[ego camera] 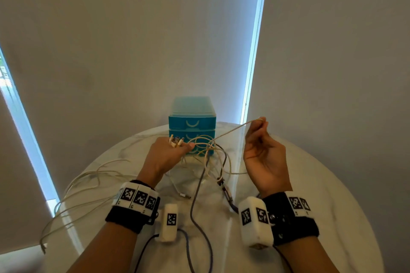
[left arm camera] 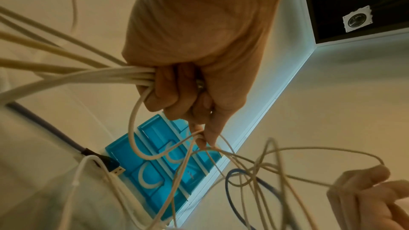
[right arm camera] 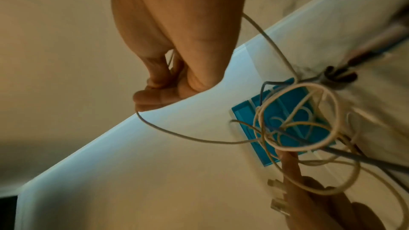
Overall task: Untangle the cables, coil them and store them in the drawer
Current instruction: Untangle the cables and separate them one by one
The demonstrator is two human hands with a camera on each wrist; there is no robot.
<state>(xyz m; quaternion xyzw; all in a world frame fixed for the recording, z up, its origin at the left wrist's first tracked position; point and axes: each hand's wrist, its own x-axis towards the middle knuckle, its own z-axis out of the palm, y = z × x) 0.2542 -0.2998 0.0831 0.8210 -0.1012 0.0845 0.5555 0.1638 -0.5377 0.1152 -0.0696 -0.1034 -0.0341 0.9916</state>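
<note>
My left hand (ego camera: 168, 153) (left arm camera: 190, 83) grips a bunch of white cables (left arm camera: 92, 74), whose plug ends (ego camera: 176, 141) stick up past the fingers. A knot of white and beige cables (ego camera: 208, 146) (right arm camera: 294, 120) hangs in front of the blue drawer unit (ego camera: 192, 122). My right hand (ego camera: 259, 137) (right arm camera: 168, 83) is raised to the right and pinches one thin beige cable (ego camera: 235, 129) (right arm camera: 188, 137), which runs taut from the knot. All drawers look closed.
The drawer unit stands at the far edge of a round white marble table (ego camera: 321, 184). Several white cable strands (ego camera: 73, 195) trail over the table's left edge. A dark grey cable (ego camera: 195, 206) and a connector (ego camera: 226, 190) lie between my wrists.
</note>
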